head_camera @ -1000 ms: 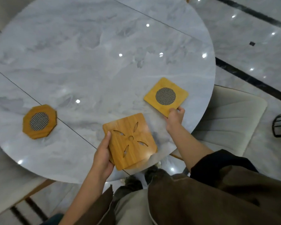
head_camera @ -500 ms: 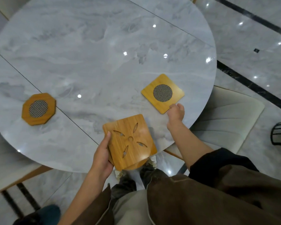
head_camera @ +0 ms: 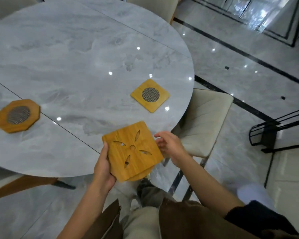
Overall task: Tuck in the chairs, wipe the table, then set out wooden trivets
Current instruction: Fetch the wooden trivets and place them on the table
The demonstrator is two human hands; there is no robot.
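My left hand [head_camera: 103,168] grips a small stack of wooden trivets over the near edge of the round marble table [head_camera: 72,54]; the top one is a square trivet with petal cut-outs [head_camera: 132,150], and another edge shows beneath it. My right hand [head_camera: 169,146] hovers just right of the stack, fingers loosely spread, holding nothing. A square trivet with a round mesh centre [head_camera: 150,95] lies on the table near its right edge. An octagonal mesh trivet [head_camera: 18,116] lies at the left.
A cream cushioned chair [head_camera: 204,121] is tucked under the table's right side. Another chair back [head_camera: 152,6] shows at the far edge. A black metal frame [head_camera: 273,133] stands on the glossy floor at the right.
My right hand let go of the square mesh trivet, left lying on the table, and drew back to beside the stack. The view shifted back and to the right.
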